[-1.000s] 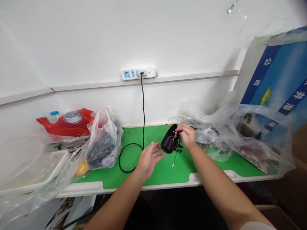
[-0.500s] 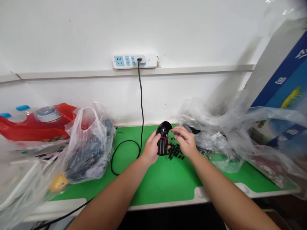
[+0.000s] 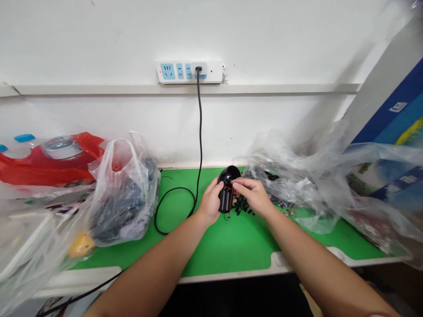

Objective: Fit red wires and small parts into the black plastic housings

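My left hand (image 3: 210,201) is wrapped round a glossy black plastic housing (image 3: 226,200) with a rounded upper part and a cylindrical lower part, held upright above the green mat. Thin red wires (image 3: 231,203) run along its right side, with a small end dangling below. At the housing's upper right, my right hand (image 3: 251,193) has thumb and forefinger pinched together at the wires; what exactly lies between the fingertips is too small to make out. Behind and below that hand, several small black parts (image 3: 243,204) are heaped on the mat.
A clear plastic bag (image 3: 125,207) stands at the left, near a red bag (image 3: 42,165). Crumpled clear bags (image 3: 307,185) and a large blue-and-white box (image 3: 380,110) fill the right. A black cable (image 3: 200,132) hangs from the power strip (image 3: 188,71) and loops on the green mat (image 3: 224,251).
My right hand has moved left and down onto the housing's upper right edge. The red wires now hang lower, with an end below the housing. My view has shifted slightly.
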The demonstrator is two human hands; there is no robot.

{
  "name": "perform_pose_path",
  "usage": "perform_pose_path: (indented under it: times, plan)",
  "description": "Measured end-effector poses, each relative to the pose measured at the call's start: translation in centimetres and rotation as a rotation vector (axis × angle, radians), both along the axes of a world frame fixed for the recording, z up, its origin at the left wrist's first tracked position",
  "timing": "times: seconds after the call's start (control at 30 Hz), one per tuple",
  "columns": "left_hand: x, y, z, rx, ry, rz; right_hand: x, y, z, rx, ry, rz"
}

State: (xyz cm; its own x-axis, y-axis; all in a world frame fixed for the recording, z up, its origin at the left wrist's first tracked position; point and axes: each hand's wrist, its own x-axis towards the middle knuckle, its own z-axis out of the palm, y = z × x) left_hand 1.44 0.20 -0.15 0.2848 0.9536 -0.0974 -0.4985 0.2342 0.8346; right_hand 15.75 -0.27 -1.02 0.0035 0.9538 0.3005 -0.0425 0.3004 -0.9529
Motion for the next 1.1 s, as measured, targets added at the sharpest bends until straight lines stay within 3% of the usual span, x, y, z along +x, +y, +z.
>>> perform_pose_path:
  times: [0.1, 0.23, 0.63, 1.1]
  plan:
    - [0.0, -0.1, 0.1, -0.011, -0.023, -0.025, 0.0, 0.2, -0.2, -0.127, 0.145, 0.007]
    - [0.1, -0.1, 0.1, 0.000, -0.013, -0.019, 0.1, 0.3, -0.2, -0.178, 0.230, -0.029]
    - [0.1, 0.5, -1.4, 0.159, 0.034, 0.049, 0.1, 0.1, 0.1, -0.244, 0.282, 0.021]
    - [0.0, 0.5, -1.0, 0.214, 0.107, 0.017, 0.4, -0.1, 0.5, -0.272, 0.270, 0.045]
